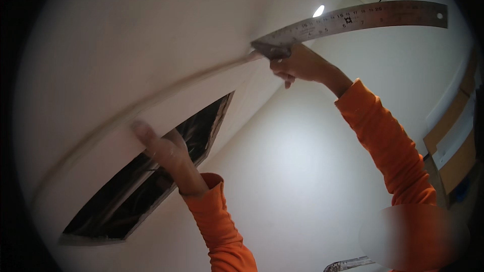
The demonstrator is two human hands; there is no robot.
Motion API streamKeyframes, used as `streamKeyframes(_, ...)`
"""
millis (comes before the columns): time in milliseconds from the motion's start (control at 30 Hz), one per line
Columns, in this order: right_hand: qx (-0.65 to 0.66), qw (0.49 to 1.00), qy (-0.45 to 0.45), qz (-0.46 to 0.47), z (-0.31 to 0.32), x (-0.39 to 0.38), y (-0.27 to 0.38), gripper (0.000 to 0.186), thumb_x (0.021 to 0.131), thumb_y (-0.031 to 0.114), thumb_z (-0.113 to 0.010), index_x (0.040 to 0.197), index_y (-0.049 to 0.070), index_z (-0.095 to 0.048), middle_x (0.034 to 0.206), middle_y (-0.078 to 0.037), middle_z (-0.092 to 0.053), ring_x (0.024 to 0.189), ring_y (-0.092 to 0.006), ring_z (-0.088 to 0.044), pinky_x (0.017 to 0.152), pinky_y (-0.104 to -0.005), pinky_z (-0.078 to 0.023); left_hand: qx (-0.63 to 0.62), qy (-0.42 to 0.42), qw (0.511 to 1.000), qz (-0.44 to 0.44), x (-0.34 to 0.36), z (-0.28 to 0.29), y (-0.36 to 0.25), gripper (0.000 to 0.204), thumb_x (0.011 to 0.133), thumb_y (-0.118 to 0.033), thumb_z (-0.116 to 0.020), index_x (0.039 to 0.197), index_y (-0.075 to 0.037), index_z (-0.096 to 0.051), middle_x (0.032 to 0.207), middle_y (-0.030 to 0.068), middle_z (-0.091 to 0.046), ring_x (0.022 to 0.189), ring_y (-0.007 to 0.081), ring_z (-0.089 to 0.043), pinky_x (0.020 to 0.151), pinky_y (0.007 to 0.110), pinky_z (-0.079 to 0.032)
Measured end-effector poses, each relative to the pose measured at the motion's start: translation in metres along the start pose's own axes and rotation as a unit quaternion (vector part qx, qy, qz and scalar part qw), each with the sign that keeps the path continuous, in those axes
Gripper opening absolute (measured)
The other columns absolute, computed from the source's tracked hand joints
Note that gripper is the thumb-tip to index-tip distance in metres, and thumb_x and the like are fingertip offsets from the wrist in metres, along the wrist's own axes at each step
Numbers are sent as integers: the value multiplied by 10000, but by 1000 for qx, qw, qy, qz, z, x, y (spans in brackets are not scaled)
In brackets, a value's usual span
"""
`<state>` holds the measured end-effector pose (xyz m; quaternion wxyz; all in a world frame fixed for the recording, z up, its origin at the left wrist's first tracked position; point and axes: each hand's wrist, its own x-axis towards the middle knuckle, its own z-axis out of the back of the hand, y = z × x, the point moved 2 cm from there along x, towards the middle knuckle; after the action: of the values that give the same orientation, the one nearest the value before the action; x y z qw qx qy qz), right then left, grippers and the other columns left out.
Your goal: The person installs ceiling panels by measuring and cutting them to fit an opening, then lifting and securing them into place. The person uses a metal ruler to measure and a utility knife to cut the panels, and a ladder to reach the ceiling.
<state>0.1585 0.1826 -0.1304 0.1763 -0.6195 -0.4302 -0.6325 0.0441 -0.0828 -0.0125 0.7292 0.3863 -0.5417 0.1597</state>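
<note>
My right hand [305, 63] is closed around the dark stock of a metal try square [373, 15], up near the white ceiling. The square's long graduated blade reaches out to the right, with a small hole at its far end. The stock end lies close to a raised seam line [166, 90] that curves across the white surface. Lower and to the left, my left hand [171, 156] is raised with fingers stretched toward that surface, slightly blurred. Nothing shows in it. Whether its fingertips touch the surface I cannot tell.
Behind my left hand a long dark rectangular opening [201, 126] with rough edges cuts into the white surface. A bright lamp [318, 11] shows beside the blade. Brown and white panels [454, 141] stand at the right, and a pale wall [282, 171] fills the lower middle.
</note>
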Motion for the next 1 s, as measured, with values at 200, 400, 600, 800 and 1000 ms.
streamKeyframes(200,77,990,47,111,-28,-12,48,197,899,180,-595,795,26,-660,600,-12,-546,531,-119,-571,585,-322,-568,-36,5,999,7,1,12,13,948,900,-520,-740,1571,-45,-269,1490,175,-424,1381,302,-438,1188,464,-356)
streamKeyframes(400,-46,985,30,162,-69,-17,128,333,906,290,-618,698,34,-660,585,-33,-597,559,-159,-646,562,-293,-494,-73,20,997,-10,0,5,19,775,881,-315,-802,1468,-21,-389,1374,127,-511,1268,259,-509,1116,437,-411)
streamKeyframes(600,-35,968,113,221,-105,-36,186,328,907,324,-633,776,27,-682,657,-52,-672,556,-153,-662,560,-294,-520,-93,55,993,48,1,7,34,538,839,-68,-833,1300,4,-564,1203,73,-609,1063,196,-592,979,354,-480)
streamKeyframes(800,-31,964,107,242,-120,-46,236,228,881,230,-661,868,3,-678,644,-28,-630,550,-136,-635,549,-290,-534,-47,32,998,-36,-4,11,53,526,874,-85,-784,1328,-5,-530,1238,90,-594,1085,193,-595,981,353,-482)
streamKeyframes(1000,-57,974,127,179,-123,-51,231,199,871,200,-637,809,10,-648,650,-49,-645,563,-147,-643,587,-302,-549,-109,36,991,-70,-4,4,51,492,883,-97,-793,1298,-15,-542,1231,88,-600,1069,185,-605,955,345,-496)
